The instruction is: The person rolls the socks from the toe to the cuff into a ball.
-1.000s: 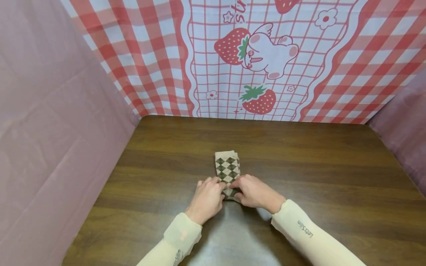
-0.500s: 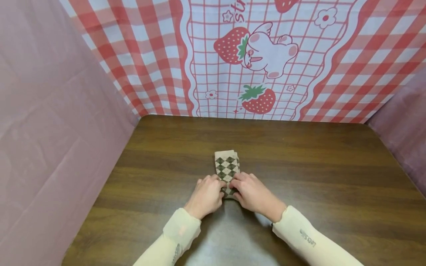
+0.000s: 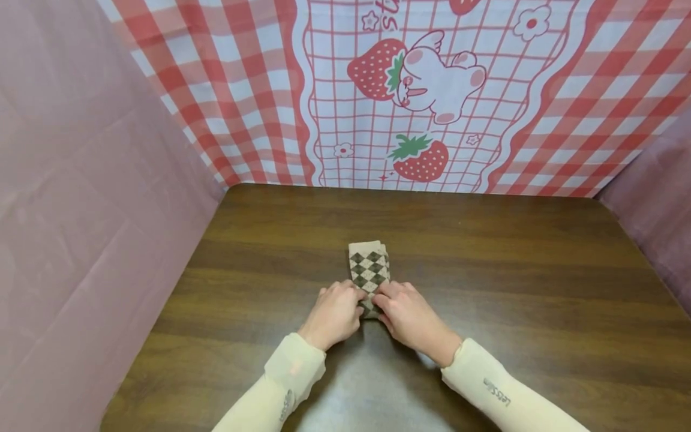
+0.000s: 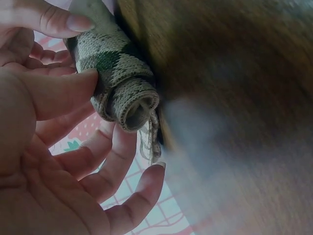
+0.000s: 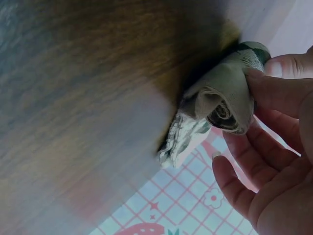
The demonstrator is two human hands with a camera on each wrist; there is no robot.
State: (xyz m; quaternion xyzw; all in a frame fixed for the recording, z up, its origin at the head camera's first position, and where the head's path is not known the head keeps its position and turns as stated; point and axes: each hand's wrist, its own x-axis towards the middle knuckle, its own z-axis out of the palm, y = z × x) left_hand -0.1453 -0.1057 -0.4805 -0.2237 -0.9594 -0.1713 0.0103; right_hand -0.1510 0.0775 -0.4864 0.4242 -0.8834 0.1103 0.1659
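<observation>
A pair of beige and dark green argyle socks [image 3: 369, 267], stacked together, lies on the table with its near end rolled up. My left hand [image 3: 332, 313] grips the left end of the roll, its thumb and fingers around it. From the other side my right hand [image 3: 412, 317] holds the right end in the same way. In the left wrist view the coiled end of the socks [image 4: 117, 68] shows between thumb and fingers. The right wrist view shows the other spiral end of the socks [image 5: 230, 88], with flat layers continuing beyond it on the wood.
The brown wooden table [image 3: 486, 264] extends around the socks on all sides. Behind it hangs a red and white checked cloth [image 3: 243, 90] with strawberries. Pink cloth [image 3: 97, 210] covers the left side, and more pink cloth [image 3: 653, 180] hangs at the right.
My right hand's fingers have shifted outward along the roll's right side, where one earlier lay over its middle. The left hand has barely moved and keeps its hold.
</observation>
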